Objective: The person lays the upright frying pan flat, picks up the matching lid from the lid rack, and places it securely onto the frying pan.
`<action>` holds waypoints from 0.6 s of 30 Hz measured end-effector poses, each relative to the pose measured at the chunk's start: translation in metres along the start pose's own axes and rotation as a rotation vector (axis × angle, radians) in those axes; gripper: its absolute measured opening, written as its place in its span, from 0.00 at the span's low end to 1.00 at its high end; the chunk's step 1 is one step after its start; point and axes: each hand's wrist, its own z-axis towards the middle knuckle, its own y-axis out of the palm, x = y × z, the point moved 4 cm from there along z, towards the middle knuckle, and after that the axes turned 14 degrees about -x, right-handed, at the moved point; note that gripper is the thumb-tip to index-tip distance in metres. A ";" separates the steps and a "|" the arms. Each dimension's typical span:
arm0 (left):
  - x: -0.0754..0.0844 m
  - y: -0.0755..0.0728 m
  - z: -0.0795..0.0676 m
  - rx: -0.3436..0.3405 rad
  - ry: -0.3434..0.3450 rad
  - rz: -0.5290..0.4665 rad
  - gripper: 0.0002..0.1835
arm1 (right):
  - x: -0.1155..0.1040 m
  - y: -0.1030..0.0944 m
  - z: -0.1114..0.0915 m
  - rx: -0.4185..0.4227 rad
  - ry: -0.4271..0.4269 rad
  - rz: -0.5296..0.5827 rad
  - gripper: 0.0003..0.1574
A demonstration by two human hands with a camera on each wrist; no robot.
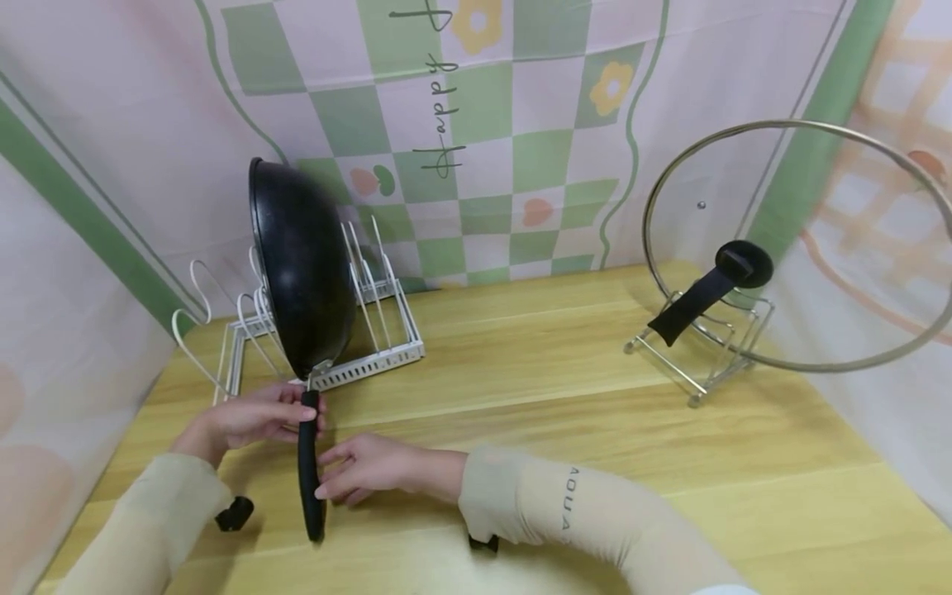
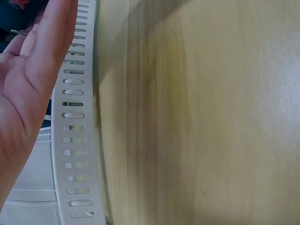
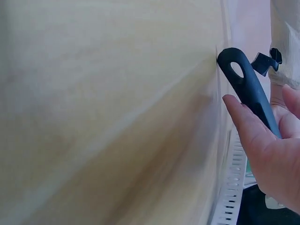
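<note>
A black wok stands on its edge in a white wire rack, its long black handle pointing toward me. My left hand holds the handle near the wok, thumb across the front and fingertips showing on the far side. In the left wrist view that hand lies alongside the rack's slotted rail. Lower down, my right hand has its thumb tip right at the handle's side. The right wrist view shows this hand with extended fingers beside the handle, whose end has a hanging hole.
A large glass lid with a black knob and handle leans in a small metal stand at the right. Behind the wooden table hangs a green-and-white checked cloth. White wire loops rise at the rack's left.
</note>
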 end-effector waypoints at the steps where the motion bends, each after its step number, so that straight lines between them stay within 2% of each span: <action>1: -0.001 0.000 0.000 -0.002 0.005 -0.006 0.07 | 0.001 0.001 0.001 0.002 -0.002 0.022 0.28; 7: -0.008 0.000 0.001 0.005 0.013 -0.042 0.08 | 0.006 0.005 0.005 -0.012 -0.007 0.160 0.26; 18: -0.012 -0.003 0.000 0.039 -0.009 -0.059 0.09 | 0.009 0.009 0.011 0.057 -0.008 0.255 0.24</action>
